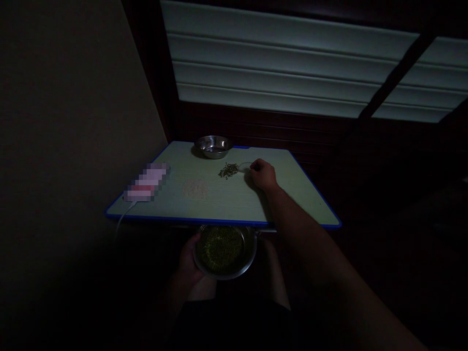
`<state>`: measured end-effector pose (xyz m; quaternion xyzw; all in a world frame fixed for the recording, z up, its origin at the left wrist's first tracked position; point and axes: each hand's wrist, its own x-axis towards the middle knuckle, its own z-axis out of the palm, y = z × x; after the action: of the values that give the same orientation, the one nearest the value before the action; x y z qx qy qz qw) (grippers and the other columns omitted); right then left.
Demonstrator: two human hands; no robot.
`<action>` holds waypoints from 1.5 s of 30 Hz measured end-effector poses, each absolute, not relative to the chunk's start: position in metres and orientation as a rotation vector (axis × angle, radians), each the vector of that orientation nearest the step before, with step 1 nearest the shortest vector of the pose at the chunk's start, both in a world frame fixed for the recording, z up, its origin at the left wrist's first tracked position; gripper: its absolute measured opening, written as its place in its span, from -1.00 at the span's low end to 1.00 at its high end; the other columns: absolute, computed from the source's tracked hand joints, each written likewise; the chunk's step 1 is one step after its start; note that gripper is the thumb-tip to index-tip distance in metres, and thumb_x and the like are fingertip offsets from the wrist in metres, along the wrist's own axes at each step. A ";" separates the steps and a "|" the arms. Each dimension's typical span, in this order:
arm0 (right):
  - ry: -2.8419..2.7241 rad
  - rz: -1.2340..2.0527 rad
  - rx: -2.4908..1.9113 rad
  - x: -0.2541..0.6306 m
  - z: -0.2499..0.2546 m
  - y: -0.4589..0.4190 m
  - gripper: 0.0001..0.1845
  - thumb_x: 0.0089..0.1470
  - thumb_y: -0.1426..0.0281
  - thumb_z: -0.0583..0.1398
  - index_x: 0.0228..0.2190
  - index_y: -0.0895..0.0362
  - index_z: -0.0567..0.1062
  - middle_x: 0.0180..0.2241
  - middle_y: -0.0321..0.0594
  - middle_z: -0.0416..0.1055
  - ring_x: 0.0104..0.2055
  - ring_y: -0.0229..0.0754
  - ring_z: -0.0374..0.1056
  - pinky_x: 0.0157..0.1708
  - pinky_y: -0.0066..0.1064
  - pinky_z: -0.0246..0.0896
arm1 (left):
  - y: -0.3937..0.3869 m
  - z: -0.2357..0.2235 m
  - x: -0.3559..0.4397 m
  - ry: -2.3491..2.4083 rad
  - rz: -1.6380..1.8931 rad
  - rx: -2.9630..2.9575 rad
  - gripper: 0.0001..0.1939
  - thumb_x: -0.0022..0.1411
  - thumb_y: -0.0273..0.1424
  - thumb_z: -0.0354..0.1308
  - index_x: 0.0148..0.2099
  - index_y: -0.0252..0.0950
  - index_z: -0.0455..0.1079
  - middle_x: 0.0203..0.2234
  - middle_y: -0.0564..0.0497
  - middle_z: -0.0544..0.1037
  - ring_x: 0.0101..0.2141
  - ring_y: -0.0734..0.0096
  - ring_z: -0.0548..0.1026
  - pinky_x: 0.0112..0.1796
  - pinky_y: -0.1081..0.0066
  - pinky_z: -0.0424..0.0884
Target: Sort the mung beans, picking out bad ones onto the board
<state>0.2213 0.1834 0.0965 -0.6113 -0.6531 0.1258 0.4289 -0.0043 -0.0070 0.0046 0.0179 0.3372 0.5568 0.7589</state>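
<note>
My right hand (263,174) is closed over the light-coloured board, its fingers on the edge of a thin, clear, rounded piece (245,167) whose exact kind I cannot make out. The far side of that piece touches a small heap of greenish-brown beans (228,170). Below the board's near edge, my left hand (190,258) grips the left rim of a metal bowl (250,262). Many small green beans (222,247) cover the inside of this bowl. Deep shadow hides part of the left fingers.
A shiny metal bowl (214,147) stands at the board's back edge. Pale grains (195,188) lie spread left of centre. A blurred pink phone-like thing (146,183) with a white cable (123,217) rests at the left. The board (296,204) has a blue rim.
</note>
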 end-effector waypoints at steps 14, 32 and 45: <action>-1.766 0.282 -1.440 0.219 0.092 0.183 -0.85 -0.16 0.45 0.14 -0.45 0.13 0.50 -0.45 -0.30 0.47 -0.40 -0.25 0.31 -0.31 -0.42 0.18 | -0.006 0.004 -0.003 0.720 1.227 0.055 -0.79 0.13 -0.42 0.10 -0.31 -0.31 0.58 -0.39 -0.08 0.67 -0.29 0.16 0.61 -0.07 0.17 0.43; -1.564 0.408 -1.450 0.222 0.096 0.181 -0.85 -0.22 0.42 0.11 -0.51 0.14 0.47 -0.49 -0.30 0.44 -0.41 -0.24 0.31 -0.31 -0.40 0.19 | -0.007 0.004 -0.003 0.766 1.222 0.021 -0.78 0.14 -0.42 0.09 -0.28 -0.31 0.57 -0.38 -0.09 0.67 -0.29 0.15 0.60 -0.12 0.17 0.45; -1.606 0.396 -1.434 0.222 0.094 0.181 -0.84 -0.19 0.39 0.10 -0.52 0.14 0.48 -0.52 -0.31 0.44 -0.42 -0.25 0.30 -0.32 -0.42 0.20 | -0.006 -0.002 -0.005 0.687 1.228 0.078 -0.79 0.13 -0.40 0.11 -0.25 -0.29 0.57 -0.35 -0.08 0.67 -0.25 0.15 0.60 -0.06 0.17 0.41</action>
<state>0.2225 0.1814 0.0945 -0.5821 -0.6519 0.1609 0.4585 -0.0050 -0.0060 -0.0024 0.0359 0.3157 0.5646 0.7617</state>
